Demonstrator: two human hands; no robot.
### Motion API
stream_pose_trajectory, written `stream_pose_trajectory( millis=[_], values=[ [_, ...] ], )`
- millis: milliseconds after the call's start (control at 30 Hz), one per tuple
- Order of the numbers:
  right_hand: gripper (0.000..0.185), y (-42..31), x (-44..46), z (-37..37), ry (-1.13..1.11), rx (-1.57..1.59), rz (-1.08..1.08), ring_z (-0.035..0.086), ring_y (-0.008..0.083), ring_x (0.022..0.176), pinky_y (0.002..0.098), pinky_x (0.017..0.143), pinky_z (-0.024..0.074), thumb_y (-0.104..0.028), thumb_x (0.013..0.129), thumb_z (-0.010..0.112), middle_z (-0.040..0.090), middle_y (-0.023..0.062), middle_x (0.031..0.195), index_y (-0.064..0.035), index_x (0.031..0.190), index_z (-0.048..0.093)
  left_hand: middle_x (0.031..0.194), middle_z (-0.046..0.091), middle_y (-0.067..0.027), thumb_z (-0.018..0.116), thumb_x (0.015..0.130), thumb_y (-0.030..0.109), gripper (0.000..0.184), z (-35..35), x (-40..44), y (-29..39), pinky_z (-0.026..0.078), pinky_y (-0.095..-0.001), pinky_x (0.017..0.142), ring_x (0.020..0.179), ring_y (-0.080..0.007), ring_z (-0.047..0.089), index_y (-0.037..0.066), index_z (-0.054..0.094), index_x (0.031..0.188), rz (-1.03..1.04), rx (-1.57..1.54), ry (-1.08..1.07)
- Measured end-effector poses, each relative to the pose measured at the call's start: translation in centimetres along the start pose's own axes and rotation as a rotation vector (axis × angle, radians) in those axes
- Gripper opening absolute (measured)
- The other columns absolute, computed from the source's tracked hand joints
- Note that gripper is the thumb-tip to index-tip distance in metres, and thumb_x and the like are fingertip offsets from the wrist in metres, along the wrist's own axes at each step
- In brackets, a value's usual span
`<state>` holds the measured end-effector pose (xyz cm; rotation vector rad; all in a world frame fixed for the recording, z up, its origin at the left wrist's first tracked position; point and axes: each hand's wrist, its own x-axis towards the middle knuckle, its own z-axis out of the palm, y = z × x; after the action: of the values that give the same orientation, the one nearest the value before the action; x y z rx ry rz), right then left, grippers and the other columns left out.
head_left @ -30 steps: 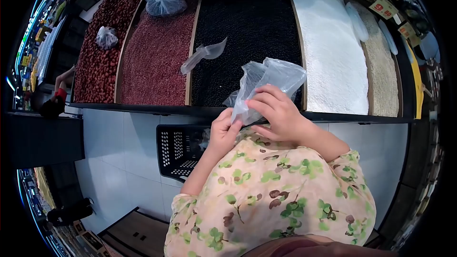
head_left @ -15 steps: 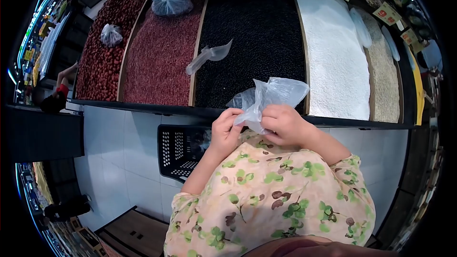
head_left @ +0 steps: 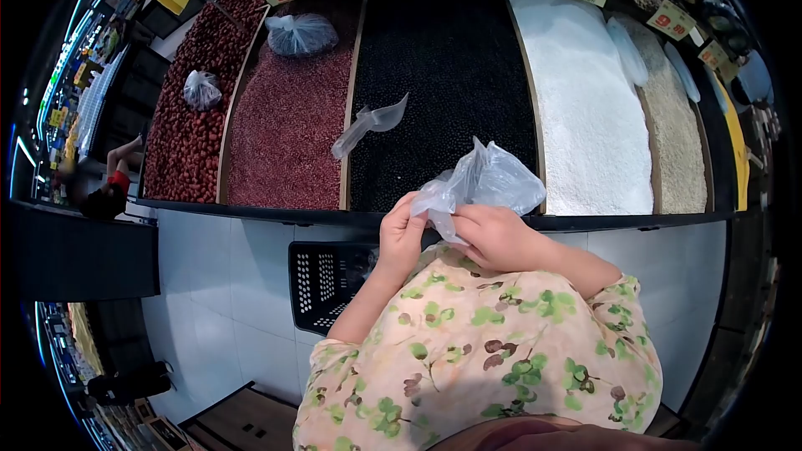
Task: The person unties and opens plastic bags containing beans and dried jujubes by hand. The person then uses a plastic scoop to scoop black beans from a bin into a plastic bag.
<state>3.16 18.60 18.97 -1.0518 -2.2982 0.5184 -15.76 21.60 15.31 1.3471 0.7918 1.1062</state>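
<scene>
Between my two hands is a thin clear plastic bag (head_left: 499,175), bunched up at the front edge of the bin of black beans (head_left: 443,67). My left hand (head_left: 403,230) pinches the bag's edge between thumb and fingers. On the other side, my right hand (head_left: 497,236) is closed on the same bag, its fingertips partly hidden in the folds. Ahead and to the left, a clear plastic scoop (head_left: 369,124) lies across the divider between the black beans and the small red beans (head_left: 288,125).
Red dates (head_left: 184,138) fill the far-left bin; white grain (head_left: 585,108) and beige grain (head_left: 677,134) lie right. A tied bag (head_left: 301,35) rests on the red beans, another (head_left: 202,90) on the dates. Below stands a black basket (head_left: 322,288). A person (head_left: 109,188) is far left.
The view has tipped up a little, so the bins and price signs sit lower. My hands have stayed on the bag, whose folds have shifted and gathered closer.
</scene>
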Motion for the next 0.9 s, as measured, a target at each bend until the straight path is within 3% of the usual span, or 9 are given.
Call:
stream_pose_trajectory(
  millis=[133, 233, 300, 367, 400, 433, 600, 800, 900],
  values=[
    [0.041, 0.7, 1.0, 0.7, -0.221, -0.109, 0.446, 0.061, 0.0324, 0.089, 0.0403, 0.074, 0.0511, -0.026, 0.070, 0.069, 0.063, 0.0175, 0.092, 0.0029, 0.097, 0.057, 0.109, 0.058, -0.0107, 0.049, 0.093, 0.008, 0.022, -0.4, 0.4, 0.7, 0.046, -0.0262, 0.079, 0.090, -0.0138, 0.057, -0.005, 0.062, 0.105, -0.003, 0.051, -0.043],
    [0.037, 4.0, -0.1, 3.7, -0.208, -0.193, 0.289, 0.061, 0.0323, 0.090, 0.0400, 0.075, 0.0515, -0.022, 0.068, 0.069, 0.063, 0.0170, 0.091, 0.0017, 0.095, 0.060, 0.113, 0.057, -0.0121, 0.053, 0.089, 0.005, 0.020, -1.0, 0.6, -0.5, 0.046, -0.0254, 0.078, 0.089, -0.0133, 0.057, -0.005, 0.062, 0.105, 0.125, 0.157, -0.106],
    [0.031, 4.8, -0.4, 4.3, -0.216, -0.154, 0.355, 0.060, 0.0319, 0.092, 0.0400, 0.077, 0.0516, -0.018, 0.066, 0.067, 0.063, 0.0161, 0.090, 0.0000, 0.091, 0.063, 0.113, 0.057, -0.0109, 0.051, 0.089, 0.001, 0.023, -1.0, 0.9, 0.3, 0.045, -0.0251, 0.080, 0.091, -0.0122, 0.056, -0.005, 0.061, 0.108, 0.212, 0.234, -0.171],
    [0.030, 5.2, -0.1, 4.4, -0.227, -0.184, 0.380, 0.059, 0.0315, 0.093, 0.0403, 0.077, 0.0516, -0.017, 0.066, 0.067, 0.063, 0.0158, 0.090, -0.0006, 0.091, 0.063, 0.122, 0.051, -0.0135, 0.055, 0.083, -0.006, 0.036, -1.5, 1.2, 1.6, 0.048, -0.0268, 0.082, 0.098, -0.0151, 0.056, -0.003, 0.056, 0.119, 0.087, 0.141, -0.089],
    [0.025, 4.4, 0.2, 3.5, -0.167, -0.230, 0.334, 0.062, 0.0368, 0.073, 0.0423, 0.064, 0.0507, -0.022, 0.077, 0.068, 0.063, 0.0190, 0.079, 0.0005, 0.086, 0.063, 0.119, 0.054, -0.0128, 0.059, 0.082, -0.001, 0.034, -2.0, 1.6, 2.0, 0.048, -0.0262, 0.079, 0.094, -0.0154, 0.058, -0.001, 0.059, 0.116, 0.147, 0.157, 0.011],
    [0.026, 4.1, 0.3, 3.1, -0.147, -0.188, 0.330, 0.061, 0.0374, 0.072, 0.0426, 0.064, 0.0505, -0.023, 0.077, 0.068, 0.062, 0.0200, 0.078, 0.0018, 0.084, 0.062, 0.117, 0.057, -0.0120, 0.063, 0.081, 0.004, 0.033, -2.6, 2.3, 2.4, 0.047, -0.0255, 0.076, 0.089, -0.0156, 0.060, 0.001, 0.061, 0.113, 0.205, 0.172, 0.110],
    [0.033, 4.0, 0.3, 3.1, -0.073, -0.038, 0.309, 0.060, 0.0402, 0.071, 0.0436, 0.065, 0.0496, -0.025, 0.079, 0.068, 0.061, 0.0240, 0.076, 0.0071, 0.081, 0.060, 0.123, 0.051, -0.0147, 0.068, 0.076, 0.011, 0.042, -8.3, 6.3, 2.1, 0.041, -0.0383, 0.094, 0.112, -0.0319, 0.050, 0.007, 0.059, 0.117, 0.385, 1.038, 0.430],
    [0.027, 3.5, 0.2, 3.0, -0.039, -0.039, 0.331, 0.059, 0.0404, 0.069, 0.0436, 0.066, 0.0493, -0.022, 0.079, 0.065, 0.061, 0.0232, 0.074, 0.0049, 0.078, 0.061, 0.099, 0.065, -0.0166, 0.069, 0.078, 0.012, 0.040, -10.3, 9.0, -1.3, 0.051, -0.0339, 0.075, 0.084, -0.0276, 0.064, 0.004, 0.057, 0.115, 0.063, 0.874, 0.280],
    [0.028, 3.7, 0.1, 3.7, -0.019, -0.009, 0.323, 0.059, 0.0409, 0.070, 0.0437, 0.066, 0.0491, -0.022, 0.079, 0.065, 0.060, 0.0242, 0.074, 0.0059, 0.076, 0.061, 0.091, 0.067, -0.0136, 0.069, 0.079, 0.011, 0.037, -10.6, 9.6, -1.1, 0.051, -0.0300, 0.070, 0.077, -0.0212, 0.066, 0.003, 0.058, 0.113, 0.195, 0.838, 0.247]
  ],
)
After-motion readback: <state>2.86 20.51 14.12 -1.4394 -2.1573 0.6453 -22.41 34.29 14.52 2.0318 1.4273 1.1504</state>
